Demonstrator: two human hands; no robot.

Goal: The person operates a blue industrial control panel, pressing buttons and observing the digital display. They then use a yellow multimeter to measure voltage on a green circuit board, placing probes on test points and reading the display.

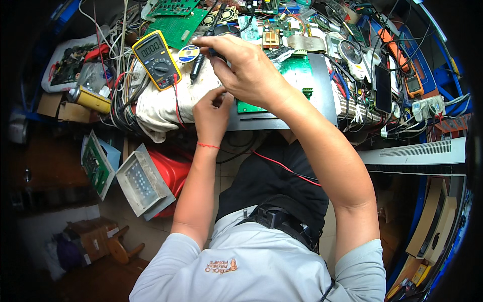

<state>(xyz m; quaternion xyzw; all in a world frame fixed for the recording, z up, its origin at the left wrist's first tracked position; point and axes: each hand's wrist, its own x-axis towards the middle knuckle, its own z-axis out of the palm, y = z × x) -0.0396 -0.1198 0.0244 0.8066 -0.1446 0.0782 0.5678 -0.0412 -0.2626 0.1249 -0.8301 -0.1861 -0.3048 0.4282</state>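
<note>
My left hand (214,108) is at the left edge of a green circuit board (249,107), its fingers curled together; whatever they pinch, if anything, is hidden. Above it my right hand (246,65) reaches across the board toward the left, index finger stretched out and thumb apart. Its fingertips come close to a round reel (189,53) with a yellow and blue label. Just below that reel lies a black pen-shaped tool (197,68). A yellow multimeter (158,60) with a lit display rests left of both hands, red and black leads plugged in.
A grey metal plate (322,80) lies beneath the board at the bench edge. White cloth (161,108) covers the bench to its left. Tangled cables, boards and an orange multimeter (414,84) crowd the back and right. A red stool (168,168) and an open metal box (145,182) stand below left.
</note>
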